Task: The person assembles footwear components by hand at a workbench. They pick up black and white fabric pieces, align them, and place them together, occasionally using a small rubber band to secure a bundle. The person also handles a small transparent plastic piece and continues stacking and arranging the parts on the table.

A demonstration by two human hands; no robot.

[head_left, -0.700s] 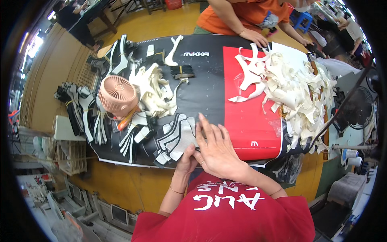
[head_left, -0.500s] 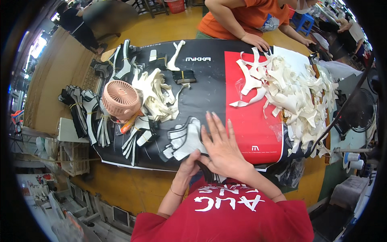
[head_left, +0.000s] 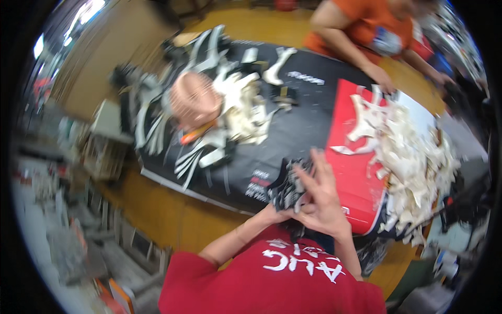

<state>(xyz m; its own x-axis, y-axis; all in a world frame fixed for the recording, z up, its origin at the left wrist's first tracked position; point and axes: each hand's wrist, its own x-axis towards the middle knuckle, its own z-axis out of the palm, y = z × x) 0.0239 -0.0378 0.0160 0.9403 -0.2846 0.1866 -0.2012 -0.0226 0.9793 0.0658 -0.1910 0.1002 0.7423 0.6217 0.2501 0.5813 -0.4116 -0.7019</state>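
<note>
A small stack of black and grey cut pieces (head_left: 285, 189) is held upright near the table's front edge, its edges fanned and blurred. My left hand (head_left: 277, 213) grips the stack from below, with its fingers mostly hidden. Against the stack's right side is my right hand (head_left: 325, 201), its fingers stretched out and apart. Dark strips hang below the hands. Just right of my hands begins the red part of the table mat (head_left: 334, 172). Printed white and red marks show on the black mat beside the stack.
White curved cut pieces (head_left: 413, 157) heap up at right. A pink fan (head_left: 194, 100) stands at left among bundled black and white pieces (head_left: 149, 104) and a cream pile (head_left: 243, 107). An orange-shirted person's hand (head_left: 380, 78) rests on the far edge. A crate (head_left: 103, 157) stands left.
The stack has been tipped from lying spread with its light face showing to standing with its dark edges up. My view has turned, shifting the table in the picture.
</note>
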